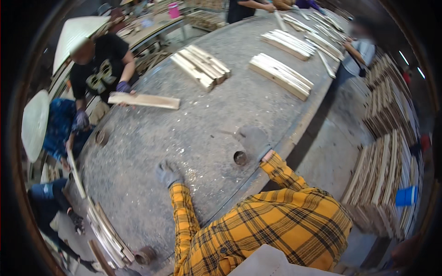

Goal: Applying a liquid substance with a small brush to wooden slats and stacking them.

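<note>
My left hand (169, 175), in a grey glove, lies on the grey worktable (198, 133) with its fingers loosely stretched and nothing seen in it. Farther right, my right hand (253, 139), also gloved in grey, is over the table near its right edge. Its fingers are smeared and blend into the tabletop, so whether it holds anything cannot be told. Just below that hand stands a small round brown pot (240, 158) with a dark opening. Pale wood shavings (192, 175) are scattered between my hands.
Stacks of wooden strips lie on the table ahead, one (201, 66) left and another (282, 76) right. A person (99, 69) at left holds a wooden board (145, 100). Others work around the table. Tall wood stacks (375, 177) and a blue container (406, 196) stand right.
</note>
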Available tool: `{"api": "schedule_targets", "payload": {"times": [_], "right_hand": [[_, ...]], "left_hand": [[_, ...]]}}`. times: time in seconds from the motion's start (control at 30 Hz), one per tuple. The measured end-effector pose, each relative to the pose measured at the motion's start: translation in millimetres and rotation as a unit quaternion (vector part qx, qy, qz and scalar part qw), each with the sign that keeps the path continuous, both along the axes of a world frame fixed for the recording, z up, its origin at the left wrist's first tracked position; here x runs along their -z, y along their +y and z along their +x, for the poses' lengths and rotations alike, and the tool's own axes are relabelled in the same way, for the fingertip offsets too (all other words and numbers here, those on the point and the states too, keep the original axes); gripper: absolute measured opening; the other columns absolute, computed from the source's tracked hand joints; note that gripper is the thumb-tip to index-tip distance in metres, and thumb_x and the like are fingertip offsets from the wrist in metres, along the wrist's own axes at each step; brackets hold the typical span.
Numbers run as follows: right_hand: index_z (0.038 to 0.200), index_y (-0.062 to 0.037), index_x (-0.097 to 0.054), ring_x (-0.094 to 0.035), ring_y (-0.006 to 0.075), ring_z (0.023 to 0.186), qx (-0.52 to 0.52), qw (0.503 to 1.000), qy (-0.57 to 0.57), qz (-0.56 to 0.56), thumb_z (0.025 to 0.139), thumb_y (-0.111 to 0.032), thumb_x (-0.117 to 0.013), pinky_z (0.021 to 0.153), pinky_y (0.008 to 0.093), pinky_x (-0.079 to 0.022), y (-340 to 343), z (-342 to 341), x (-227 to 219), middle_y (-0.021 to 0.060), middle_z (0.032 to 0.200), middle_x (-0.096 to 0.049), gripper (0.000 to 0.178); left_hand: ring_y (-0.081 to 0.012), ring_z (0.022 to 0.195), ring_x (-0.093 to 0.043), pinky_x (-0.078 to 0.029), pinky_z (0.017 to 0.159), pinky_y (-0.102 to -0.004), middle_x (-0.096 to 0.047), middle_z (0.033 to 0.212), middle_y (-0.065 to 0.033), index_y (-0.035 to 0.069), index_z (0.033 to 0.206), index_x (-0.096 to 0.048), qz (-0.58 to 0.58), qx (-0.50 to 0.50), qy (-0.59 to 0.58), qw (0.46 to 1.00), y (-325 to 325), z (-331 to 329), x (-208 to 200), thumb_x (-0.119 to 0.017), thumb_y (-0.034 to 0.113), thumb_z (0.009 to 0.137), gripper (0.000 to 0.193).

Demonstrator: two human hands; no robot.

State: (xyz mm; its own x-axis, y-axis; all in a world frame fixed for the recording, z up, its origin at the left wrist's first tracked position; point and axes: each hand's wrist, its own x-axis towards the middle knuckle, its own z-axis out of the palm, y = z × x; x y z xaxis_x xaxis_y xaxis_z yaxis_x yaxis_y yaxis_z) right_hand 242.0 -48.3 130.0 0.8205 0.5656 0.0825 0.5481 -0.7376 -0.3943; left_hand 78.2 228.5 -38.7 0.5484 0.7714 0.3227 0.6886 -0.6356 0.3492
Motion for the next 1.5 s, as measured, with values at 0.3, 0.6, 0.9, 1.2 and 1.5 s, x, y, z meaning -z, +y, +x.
{"api": "schedule_targets", "payload": {"times": [0.3, 0.6, 0.9, 1.2, 1.5], "right_hand": [[0.082, -0.008, -0.06, -0.06, 0.0373, 0.069, 0.235, 0.967, -0.101, 0.016, 0.084, -0.041, -0.047, 0.061, 0.0472, -0.046, -95.4, 81.6, 143.9, 0.0194, 0.075, -0.061, 0.036], [0.104, -0.0068, -0.057, -0.058, 0.0357, 0.078, 0.206, 0.962, -0.179, 0.007, 0.082, -0.036, -0.051, 0.068, 0.0459, -0.046, -119.5, 36.1, 172.5, 0.0171, 0.092, -0.061, 0.037], [0.088, -0.006, -0.063, -0.057, 0.0345, 0.064, 0.22, 0.958, -0.159, 0.086, 0.086, -0.029, -0.052, 0.058, 0.0421, -0.045, -115.8, 20.5, 149.8, 0.017, 0.072, -0.061, 0.025], [0.093, -0.0029, -0.061, -0.057, 0.0367, 0.07, 0.223, 0.967, -0.112, 0.044, 0.088, -0.032, -0.048, 0.062, 0.0428, -0.045, -126.7, -6.2, 145.8, 0.0188, 0.081, -0.061, 0.033], [0.099, -0.0053, -0.061, -0.059, 0.0354, 0.073, 0.23, 0.961, -0.146, 0.038, 0.089, -0.03, -0.048, 0.063, 0.0423, -0.046, -127.0, -25.5, 158.9, 0.0163, 0.086, -0.063, 0.03]], "left_hand": [[-0.0314, 0.11, -0.042, -0.036, 0.093, -0.0399, -0.048, 0.116, -0.0133, 0.011, 0.11, -0.057, -0.015, -0.034, -0.038, 0.999, -14.2, -9.5, -22.1, -0.056, 0.035, 0.08, 0.038], [-0.0319, 0.114, -0.039, -0.028, 0.097, -0.0467, -0.043, 0.122, -0.0127, 0.015, 0.11, -0.055, 0.004, -0.02, 0.01, 1.0, -12.9, -26.4, -9.7, -0.056, 0.033, 0.079, 0.036], [-0.0346, 0.113, -0.038, -0.031, 0.094, -0.0476, -0.043, 0.118, -0.0133, 0.014, 0.108, -0.055, 0.041, -0.02, -0.026, 0.999, -18.4, -38.2, -8.5, -0.056, 0.033, 0.078, 0.036], [-0.0359, 0.122, -0.031, -0.025, 0.101, -0.049, -0.036, 0.13, -0.0166, 0.014, 0.131, -0.039, 0.082, -0.081, -0.077, 0.99, -27.5, -55.2, -16.8, -0.056, 0.036, 0.079, 0.059], [-0.0329, 0.096, -0.052, -0.045, 0.081, -0.0405, -0.051, 0.102, -0.0151, 0.016, 0.126, -0.043, 0.185, -0.018, -0.32, 0.929, 139.4, -25.7, -124.1, -0.057, 0.016, 0.079, 0.049]]}}
